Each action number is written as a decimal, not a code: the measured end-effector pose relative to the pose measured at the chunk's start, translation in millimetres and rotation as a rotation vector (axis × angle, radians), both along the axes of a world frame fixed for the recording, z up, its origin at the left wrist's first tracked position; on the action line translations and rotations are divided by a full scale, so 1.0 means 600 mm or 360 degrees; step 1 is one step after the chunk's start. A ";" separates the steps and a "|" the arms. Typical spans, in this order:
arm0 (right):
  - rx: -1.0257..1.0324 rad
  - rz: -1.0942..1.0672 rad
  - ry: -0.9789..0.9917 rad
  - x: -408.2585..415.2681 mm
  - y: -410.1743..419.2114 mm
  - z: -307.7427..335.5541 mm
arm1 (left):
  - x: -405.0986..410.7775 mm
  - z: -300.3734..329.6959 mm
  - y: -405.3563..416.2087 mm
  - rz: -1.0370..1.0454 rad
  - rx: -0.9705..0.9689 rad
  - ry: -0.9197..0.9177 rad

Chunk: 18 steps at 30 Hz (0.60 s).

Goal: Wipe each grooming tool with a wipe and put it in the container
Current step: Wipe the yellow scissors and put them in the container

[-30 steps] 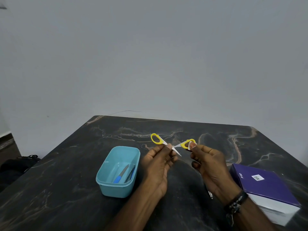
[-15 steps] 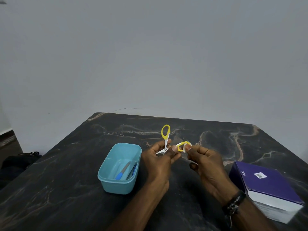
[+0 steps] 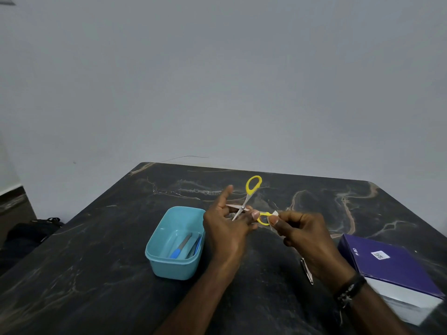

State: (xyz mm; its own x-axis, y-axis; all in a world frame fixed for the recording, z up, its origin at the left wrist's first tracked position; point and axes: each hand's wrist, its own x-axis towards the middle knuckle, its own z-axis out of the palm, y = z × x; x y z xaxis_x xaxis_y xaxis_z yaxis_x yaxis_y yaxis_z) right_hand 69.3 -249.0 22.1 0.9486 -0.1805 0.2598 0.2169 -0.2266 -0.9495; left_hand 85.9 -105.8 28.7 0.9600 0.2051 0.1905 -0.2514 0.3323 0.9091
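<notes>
**Yellow scissors held open over the table, wipe on one handle loop**

Yellow-handled scissors (image 3: pixel 244 209) are held spread open above the dark marble table (image 3: pixel 96 274), between both hands and just right of the blue container (image 3: pixel 177 267). The pivot area is pinched by the left hand (image 3: pixel 225 228); its index finger is stretched upward and the remaining fingers are curled around the blades near the screw. One handle loop is raised, pointing up and away from the person; the other loop lies low and points right, into the right hand (image 3: pixel 302 233). That lower loop is pinched between right thumb and forefinger through a small white wipe (image 3: pixel 274 215), with the other right fingers curled in.

The long axis of the raised arm of the scissors runs from near-left to far-right, tilted steeply. The blade tips point toward the left palm and the container side. The container is nearer to the left hand, almost touching its wrist, so the drop-off is judged easier for that hand.

Two tools are seen inside the container already, one with a blue grip (image 3: pixel 176 253). A thin metal tool (image 3: pixel 306 272) lies on the table under the right wrist, apparently not yet wiped. A purple box (image 3: pixel 391 269) sits at the right edge.
</notes>
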 end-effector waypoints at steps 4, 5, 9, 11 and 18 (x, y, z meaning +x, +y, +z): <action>-0.0153 0.0087 0.0076 -0.002 0.000 0.002 | 0.000 0.003 -0.002 -0.0020 -0.0229 0.0012; -0.0151 0.0102 0.0096 -0.002 0.000 0.002 | 0.001 0.001 -0.001 -0.0025 -0.0245 0.0024; -0.0118 0.0079 0.0095 -0.004 0.003 0.002 | 0.002 -0.010 -0.004 -0.0110 -0.0111 -0.0020; -0.0089 0.0035 0.0078 -0.004 0.006 0.001 | 0.001 -0.012 -0.008 -0.0180 -0.0037 -0.0065; -0.0034 -0.0025 0.0046 -0.007 0.008 0.005 | 0.006 -0.020 -0.010 -0.0189 0.0031 -0.0097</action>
State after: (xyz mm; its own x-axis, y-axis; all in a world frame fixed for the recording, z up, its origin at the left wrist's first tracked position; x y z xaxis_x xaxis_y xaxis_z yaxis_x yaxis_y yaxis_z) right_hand 65.0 -244.0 25.2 0.9529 -0.1904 0.2362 0.1856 -0.2501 -0.9503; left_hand 89.7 -111.9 16.7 0.9638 0.0867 0.2520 -0.2663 0.3455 0.8998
